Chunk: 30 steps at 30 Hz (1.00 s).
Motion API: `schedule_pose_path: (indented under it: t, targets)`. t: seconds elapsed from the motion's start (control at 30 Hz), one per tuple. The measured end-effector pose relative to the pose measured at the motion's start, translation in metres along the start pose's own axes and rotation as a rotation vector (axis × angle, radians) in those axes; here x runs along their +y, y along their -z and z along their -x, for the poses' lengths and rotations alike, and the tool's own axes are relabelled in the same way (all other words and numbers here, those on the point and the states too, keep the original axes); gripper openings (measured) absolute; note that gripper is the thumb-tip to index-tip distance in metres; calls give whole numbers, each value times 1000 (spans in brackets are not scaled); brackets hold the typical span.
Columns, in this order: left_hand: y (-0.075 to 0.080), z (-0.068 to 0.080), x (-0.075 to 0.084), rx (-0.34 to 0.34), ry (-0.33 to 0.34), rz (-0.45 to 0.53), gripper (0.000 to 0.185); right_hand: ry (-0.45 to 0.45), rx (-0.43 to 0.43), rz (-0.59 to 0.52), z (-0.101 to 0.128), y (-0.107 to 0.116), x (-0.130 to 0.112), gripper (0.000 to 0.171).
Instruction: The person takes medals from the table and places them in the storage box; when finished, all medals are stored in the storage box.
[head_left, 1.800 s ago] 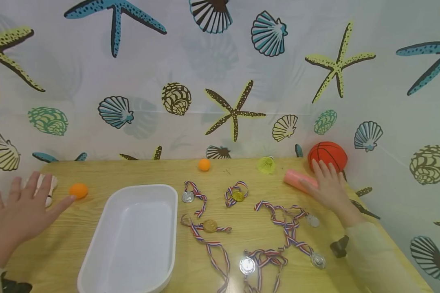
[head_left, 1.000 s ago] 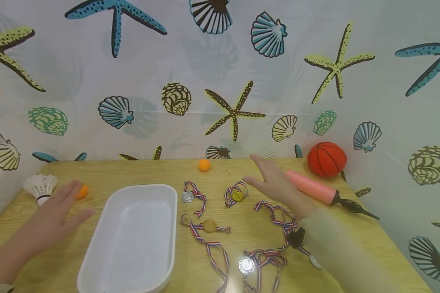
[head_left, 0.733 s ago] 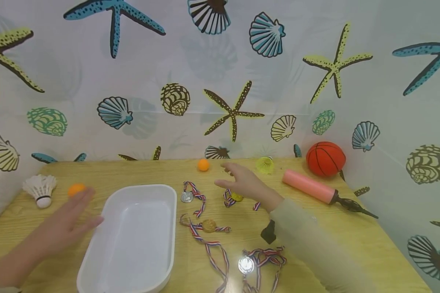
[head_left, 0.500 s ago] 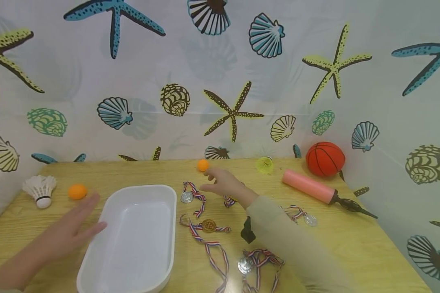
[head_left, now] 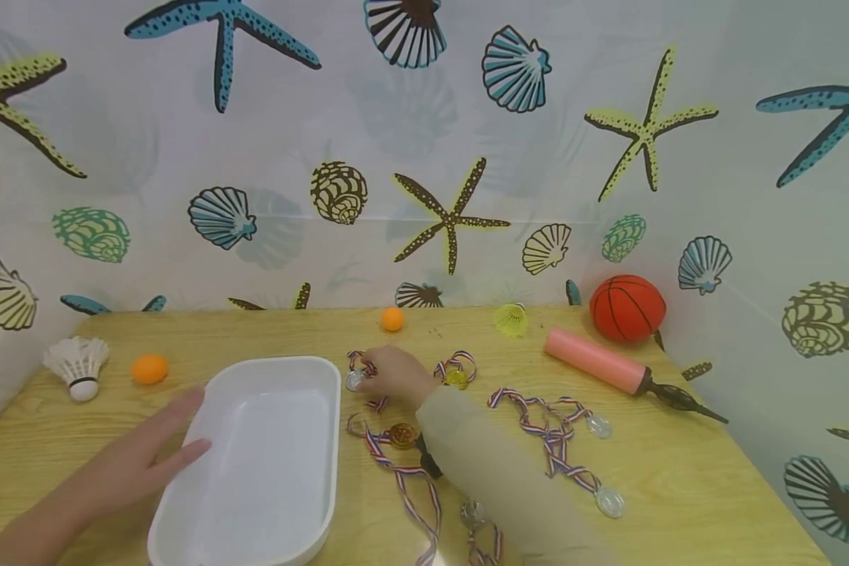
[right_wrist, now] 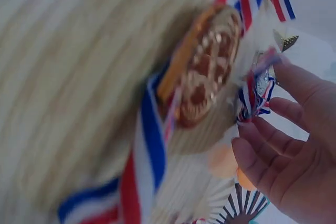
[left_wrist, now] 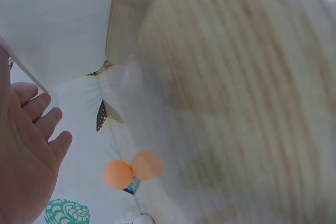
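Note:
My right hand [head_left: 399, 373] is over the silver medal [head_left: 354, 380] just right of the white plastic tub [head_left: 276, 360]. In the right wrist view its thumb and fingers pinch the medal's bunched red, white and blue ribbon [right_wrist: 249, 100]. A bronze-coloured medal [right_wrist: 210, 66] lies on the table nearer the camera, its ribbon trailing toward me. My left hand [head_left: 137, 464] is at the tub's left rim, fingers extended and thumb overlapping the edge; whether it touches is unclear. A gold medal [head_left: 456, 378] lies right of my right hand.
Several silver medals with tangled ribbons [head_left: 555, 440] lie to the right, partly behind my sleeve. Farther out are a pink pump [head_left: 597, 362], a red ball [head_left: 628, 308], a yellow shuttlecock [head_left: 512, 320], orange balls [head_left: 392, 319] and a white shuttlecock [head_left: 78, 365].
My right hand has swept left from the red ball and come down onto the silver medal, shifting it slightly. My left hand has moved right to the tub's edge.

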<state>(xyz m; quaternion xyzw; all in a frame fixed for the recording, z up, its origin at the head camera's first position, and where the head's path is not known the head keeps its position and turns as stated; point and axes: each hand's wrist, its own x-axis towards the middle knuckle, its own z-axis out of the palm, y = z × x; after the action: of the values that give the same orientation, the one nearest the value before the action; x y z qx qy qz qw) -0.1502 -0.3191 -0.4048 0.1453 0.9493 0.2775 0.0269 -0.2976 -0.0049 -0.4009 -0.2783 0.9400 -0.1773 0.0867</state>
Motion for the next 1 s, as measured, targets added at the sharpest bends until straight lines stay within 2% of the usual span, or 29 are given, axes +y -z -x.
schedule_pose_path:
  t: [0.13, 0.37, 0.53, 0.7, 0.87, 0.93, 1.0]
  targets:
    - [0, 1, 0, -3, -1, -10, 72, -47, 29, 94, -3, -8, -10, 21]
    - [1, 2, 1, -13, 8, -35, 72, -158, 50, 148, -8, -16, -19, 25]
    - [1, 1, 1, -19, 20, -61, 73, -213, 6, 42, -8, -17, -17, 34]
    - [2, 1, 2, -25, 30, -79, 74, -195, -41, -72, -8, -16, -10, 49]
    - [2, 1, 5, -24, 26, -77, 74, -189, -36, -230, -4, -10, -1, 26]
    - [2, 1, 5, -22, 23, -78, 73, -163, -15, -257, -1, -5, 1, 14]
    - [2, 1, 4, -25, 25, -84, 74, -132, 4, -256, 2, 0, 4, 12]
